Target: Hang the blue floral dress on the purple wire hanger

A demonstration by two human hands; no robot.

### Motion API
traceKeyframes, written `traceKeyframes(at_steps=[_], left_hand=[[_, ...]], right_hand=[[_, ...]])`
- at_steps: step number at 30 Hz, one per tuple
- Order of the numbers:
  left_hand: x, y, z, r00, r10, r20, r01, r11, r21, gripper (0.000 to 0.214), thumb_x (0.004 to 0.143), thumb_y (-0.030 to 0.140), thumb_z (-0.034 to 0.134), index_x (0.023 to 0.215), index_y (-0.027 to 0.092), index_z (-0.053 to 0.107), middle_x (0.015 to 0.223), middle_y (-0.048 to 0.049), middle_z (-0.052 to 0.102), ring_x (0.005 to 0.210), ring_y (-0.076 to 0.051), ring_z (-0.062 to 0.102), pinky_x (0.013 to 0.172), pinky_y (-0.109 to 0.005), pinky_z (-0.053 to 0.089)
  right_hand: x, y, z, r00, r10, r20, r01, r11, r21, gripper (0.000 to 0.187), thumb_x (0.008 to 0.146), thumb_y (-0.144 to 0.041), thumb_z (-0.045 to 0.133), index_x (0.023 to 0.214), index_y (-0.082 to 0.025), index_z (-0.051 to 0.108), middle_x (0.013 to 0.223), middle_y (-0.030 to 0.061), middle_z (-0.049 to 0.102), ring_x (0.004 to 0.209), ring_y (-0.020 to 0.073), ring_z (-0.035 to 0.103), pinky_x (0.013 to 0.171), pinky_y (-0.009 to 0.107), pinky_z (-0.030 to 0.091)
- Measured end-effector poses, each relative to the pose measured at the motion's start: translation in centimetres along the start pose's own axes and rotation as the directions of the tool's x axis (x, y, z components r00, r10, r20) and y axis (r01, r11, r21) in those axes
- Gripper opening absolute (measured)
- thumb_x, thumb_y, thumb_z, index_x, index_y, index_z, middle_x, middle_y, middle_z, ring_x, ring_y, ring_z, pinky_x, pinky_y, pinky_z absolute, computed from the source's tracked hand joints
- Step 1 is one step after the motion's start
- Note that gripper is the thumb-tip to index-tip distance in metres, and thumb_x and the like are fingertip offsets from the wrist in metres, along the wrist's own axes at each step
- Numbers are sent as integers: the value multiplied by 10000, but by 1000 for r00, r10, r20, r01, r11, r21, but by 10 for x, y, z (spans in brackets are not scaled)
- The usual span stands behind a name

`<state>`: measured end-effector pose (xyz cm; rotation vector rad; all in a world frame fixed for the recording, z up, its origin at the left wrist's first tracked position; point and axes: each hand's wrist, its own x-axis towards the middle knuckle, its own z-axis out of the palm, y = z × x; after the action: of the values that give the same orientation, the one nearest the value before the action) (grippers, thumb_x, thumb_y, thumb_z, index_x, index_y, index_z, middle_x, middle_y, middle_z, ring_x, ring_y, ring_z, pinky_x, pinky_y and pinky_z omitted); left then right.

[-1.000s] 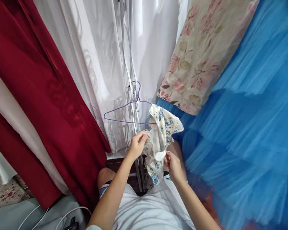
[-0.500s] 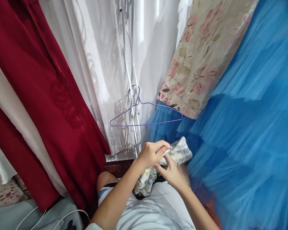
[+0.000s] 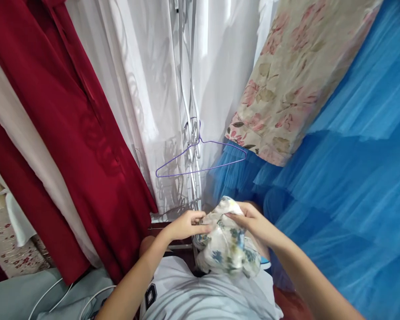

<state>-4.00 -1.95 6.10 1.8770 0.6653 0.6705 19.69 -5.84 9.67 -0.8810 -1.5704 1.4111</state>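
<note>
At frame centre a hanger (image 3: 200, 141) hangs before a curtain (image 3: 216, 66), seemingly hooked to the stand (image 3: 182, 53). Left of it falls a gown (image 3: 96, 155); right, a skirt (image 3: 353, 200), partly behind a dress (image 3: 273, 98) at upper right. Below, a garment (image 3: 223, 244) lies between left hand (image 3: 186, 224) and right hand (image 3: 255, 220).

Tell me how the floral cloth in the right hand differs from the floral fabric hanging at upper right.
The handheld cloth has blue in its print; the hanging fabric shows pink flowers. The handheld cloth is bunched in the right hand, whereas the hanging fabric drapes downward, its top out of frame. Both have prints on a pale ground.
</note>
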Motion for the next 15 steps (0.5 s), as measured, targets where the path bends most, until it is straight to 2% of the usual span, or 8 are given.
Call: traceKeyframes(at_steps=[2, 4, 6, 8, 10, 12, 13, 15], left_hand=[[-15, -9, -16, 1000, -24, -15, 25, 997, 68, 359, 830, 491, 662, 907, 142, 682, 807, -31, 635, 734, -158, 554, 673, -256, 448], [-28, -14, -37, 997, -26, -77, 40, 981, 191, 354, 839, 496, 641, 827, 145, 684, 759, -17, 614, 727, -160, 544, 672, -258, 443], [-39, -16, -62, 985, 10, -171, 56, 925, 375, 395, 856, 498, 605, 663, 154, 628, 655, -1, 545, 669, -151, 512, 643, -256, 423], [-50, -16, -88, 964, 66, -259, 90, 832, 547, 429, 879, 463, 560, 567, 170, 562, 608, -1, 502, 647, -156, 500, 663, -272, 426], [-59, -14, -112, 929, 140, -343, 139, 726, 674, 317, 876, 378, 545, 628, 190, 604, 704, -25, 573, 756, -192, 551, 805, -319, 449], [-64, -10, -132, 886, 211, -412, 206, 616, 760, 169, 860, 296, 532, 792, 212, 661, 896, -56, 638, 954, -233, 568, 983, -384, 392], [-64, -8, -142, 866, 240, -438, 239, 572, 785, 156, 859, 271, 518, 867, 218, 665, 971, -65, 643, 1028, -244, 555, 1032, -407, 353], [-60, -3, -157, 841, 265, -472, 282, 530, 800, 182, 885, 255, 470, 949, 217, 637, 1015, -70, 640, 1056, -246, 547, 1026, -412, 352]], right_hand=[[1, -12, -10, 997, 11, -73, -7, 998, 54, 261, 726, -371, 771, 914, -199, 717, 805, 50, 728, 734, 251, 684, 690, 340, 531], [6, -22, -23, 980, -15, -200, 30, 997, 68, 267, 687, -371, 796, 884, -206, 720, 783, 62, 733, 721, 261, 697, 667, 345, 543], [16, -30, -37, 934, -82, -347, 110, 992, 63, 259, 668, -388, 795, 846, -218, 715, 766, 68, 732, 667, 251, 688, 606, 335, 541], [27, -36, -49, 890, -142, -434, 179, 983, 46, 258, 658, -406, 787, 827, -228, 709, 761, 71, 731, 619, 236, 671, 557, 326, 529], [39, -37, -57, 892, -157, -424, 188, 982, 32, 275, 653, -410, 792, 838, -224, 708, 772, 77, 734, 615, 231, 668, 551, 321, 525], [53, -35, -61, 920, -145, -364, 162, 987, 16, 305, 646, -403, 812, 859, -211, 708, 771, 75, 734, 626, 225, 669, 568, 314, 522], [60, -32, -62, 931, -143, -336, 152, 988, 3, 323, 645, -403, 820, 872, -204, 706, 769, 71, 732, 631, 221, 667, 579, 312, 519], [77, -27, -64, 941, -161, -297, 155, 987, -45, 353, 656, -415, 820, 901, -191, 700, 776, 62, 726, 644, 209, 652, 599, 306, 507]])
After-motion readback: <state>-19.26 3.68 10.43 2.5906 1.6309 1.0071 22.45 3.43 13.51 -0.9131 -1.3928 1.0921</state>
